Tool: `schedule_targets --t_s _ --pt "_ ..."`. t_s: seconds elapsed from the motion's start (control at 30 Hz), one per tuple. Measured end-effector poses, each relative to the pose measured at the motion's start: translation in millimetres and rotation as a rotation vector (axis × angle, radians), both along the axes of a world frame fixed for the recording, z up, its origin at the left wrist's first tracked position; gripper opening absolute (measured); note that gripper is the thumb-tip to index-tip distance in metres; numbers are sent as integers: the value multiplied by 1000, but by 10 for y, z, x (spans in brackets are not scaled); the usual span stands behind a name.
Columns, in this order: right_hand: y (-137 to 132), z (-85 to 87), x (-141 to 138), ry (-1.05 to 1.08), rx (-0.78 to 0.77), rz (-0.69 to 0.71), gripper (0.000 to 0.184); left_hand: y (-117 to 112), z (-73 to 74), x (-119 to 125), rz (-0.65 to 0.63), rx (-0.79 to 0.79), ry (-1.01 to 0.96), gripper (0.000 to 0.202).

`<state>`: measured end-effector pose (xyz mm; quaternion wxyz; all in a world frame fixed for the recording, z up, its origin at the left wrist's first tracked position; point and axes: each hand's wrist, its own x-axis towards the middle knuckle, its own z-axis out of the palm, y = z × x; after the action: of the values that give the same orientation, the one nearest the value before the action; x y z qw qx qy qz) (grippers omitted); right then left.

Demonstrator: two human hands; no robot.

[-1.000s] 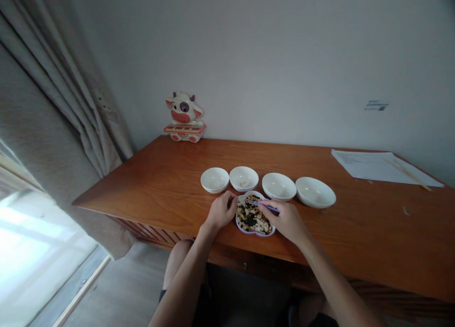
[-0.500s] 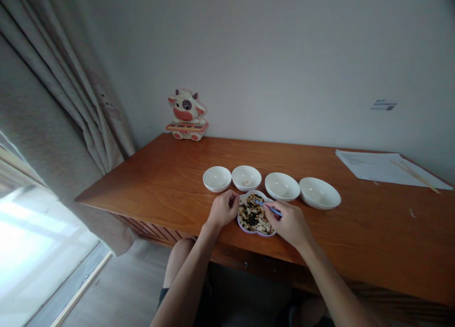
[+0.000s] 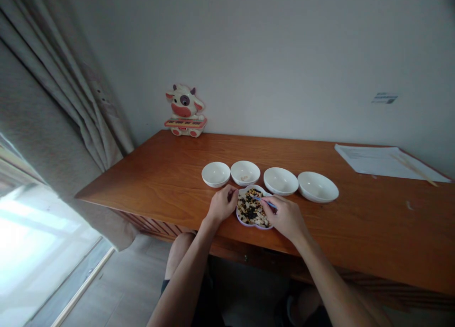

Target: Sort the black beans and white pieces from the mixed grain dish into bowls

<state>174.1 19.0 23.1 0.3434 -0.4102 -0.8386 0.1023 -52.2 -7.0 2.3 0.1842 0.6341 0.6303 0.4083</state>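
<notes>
My right hand (image 3: 285, 218) pinches thin blue tweezers (image 3: 269, 203), their tips reaching over a white, lobed dish (image 3: 253, 226) with a lilac rim. The dish holds a mix of pale seeds, yellow beans and dark bits (image 3: 250, 208). My left hand (image 3: 222, 204) rests on the wood at the dish's left edge, its fingers curled and nothing visible in them. Just beyond the dish stand several white bowls in a row. The second bowl from the left (image 3: 245, 172) holds a few pale bits.
The other bowls (image 3: 215, 174) (image 3: 280, 181) (image 3: 318, 186) sit on the orange-brown wooden table (image 3: 149, 175). A toy cow with a keyboard (image 3: 185, 111) stands at the back. Papers (image 3: 387, 162) and a pair of chopsticks (image 3: 412, 168) lie at the right. A curtain (image 3: 71, 90) hangs left.
The view has tilted slightly, so the table sits a little higher in the frame. Both hands stay at the dish, and the blue tweezers remain over its contents.
</notes>
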Motion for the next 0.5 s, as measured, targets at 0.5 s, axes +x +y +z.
schedule_targets --t_s 0.5 --pt "266 80 -160 285 -99 -69 30 -24 54 5 -1 -10 6 20"
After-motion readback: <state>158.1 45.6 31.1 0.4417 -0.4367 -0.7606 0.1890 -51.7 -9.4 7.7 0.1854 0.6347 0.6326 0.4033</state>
